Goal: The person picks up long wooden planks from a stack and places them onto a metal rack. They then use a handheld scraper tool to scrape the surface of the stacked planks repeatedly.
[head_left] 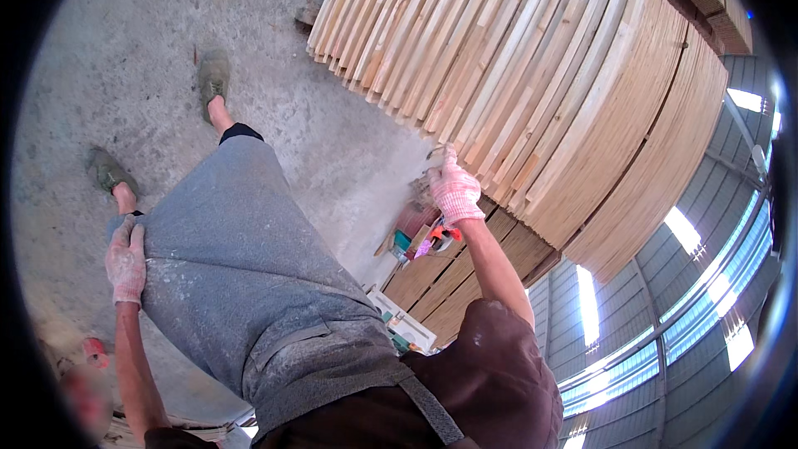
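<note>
A stack of long pale wooden strips fans out at the upper right, their ends facing me. My right hand, in a whitish-pink work glove, reaches to the near ends of these strips. One finger stretches onto the strip ends, while the other fingers are partly hidden. At the left, my left hand wears a similar dusty glove. Its fingers lie extended along the edge of my grey apron, near my knee, and it holds nothing.
Thick stacks of wooden panels stand beside and below the strips. Small coloured items, including an orange one, lie near the lower stack. A red cylindrical object is on the concrete floor at the lower left. Metal walls with bright windows rise at right.
</note>
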Demonstrator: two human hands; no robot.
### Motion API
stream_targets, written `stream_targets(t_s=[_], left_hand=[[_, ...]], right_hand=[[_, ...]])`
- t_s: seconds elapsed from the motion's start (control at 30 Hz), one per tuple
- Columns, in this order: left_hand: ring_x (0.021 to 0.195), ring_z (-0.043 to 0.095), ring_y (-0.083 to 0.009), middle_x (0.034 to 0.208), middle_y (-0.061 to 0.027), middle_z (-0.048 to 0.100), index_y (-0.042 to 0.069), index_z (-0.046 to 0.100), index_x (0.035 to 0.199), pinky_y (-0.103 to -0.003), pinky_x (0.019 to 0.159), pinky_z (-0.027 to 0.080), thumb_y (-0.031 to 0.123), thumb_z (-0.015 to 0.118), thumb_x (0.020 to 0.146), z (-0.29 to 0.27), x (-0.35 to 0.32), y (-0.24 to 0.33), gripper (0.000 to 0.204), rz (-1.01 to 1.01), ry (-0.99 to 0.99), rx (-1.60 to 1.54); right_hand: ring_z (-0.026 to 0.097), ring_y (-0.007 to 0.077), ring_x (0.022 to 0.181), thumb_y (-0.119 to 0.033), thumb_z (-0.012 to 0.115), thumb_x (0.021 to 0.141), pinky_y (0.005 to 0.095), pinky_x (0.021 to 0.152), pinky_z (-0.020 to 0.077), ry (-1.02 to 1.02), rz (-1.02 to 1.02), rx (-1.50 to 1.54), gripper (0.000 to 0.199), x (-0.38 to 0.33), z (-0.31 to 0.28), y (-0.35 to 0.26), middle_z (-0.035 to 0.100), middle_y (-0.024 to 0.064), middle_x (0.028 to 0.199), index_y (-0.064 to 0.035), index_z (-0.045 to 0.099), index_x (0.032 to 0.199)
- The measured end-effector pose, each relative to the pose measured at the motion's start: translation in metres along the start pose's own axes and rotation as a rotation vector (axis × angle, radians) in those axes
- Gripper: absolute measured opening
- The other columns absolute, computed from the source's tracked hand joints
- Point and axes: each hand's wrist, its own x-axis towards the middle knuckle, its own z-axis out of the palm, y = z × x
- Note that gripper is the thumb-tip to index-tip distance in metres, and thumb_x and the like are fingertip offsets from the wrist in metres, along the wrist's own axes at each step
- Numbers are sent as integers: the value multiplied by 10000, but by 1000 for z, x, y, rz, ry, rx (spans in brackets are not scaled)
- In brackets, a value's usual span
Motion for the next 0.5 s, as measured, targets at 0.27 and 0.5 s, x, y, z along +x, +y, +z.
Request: stream_targets(t_s=[0.27,0.5], left_hand=[[1250,641,-341,1332,-166,689,45,674,1344,-395,1074,467,386,594,1012,3,-2,-7,482,50,29,40],[1281,623,-352,1342,-197,680,28,661,1362,-399,1083,450,386,569,1007,-9,-7,7,512,57,-36,47]], right_hand=[[748,391,864,-387,555,985,530,804,566,44,58,43,782,-20,-8,24,756,224,924,-86,238,1634],[744,395,849,-393,564,990,529,784,562,104,97,98,779,-41,-11,32,751,228,902,-115,237,1640]])
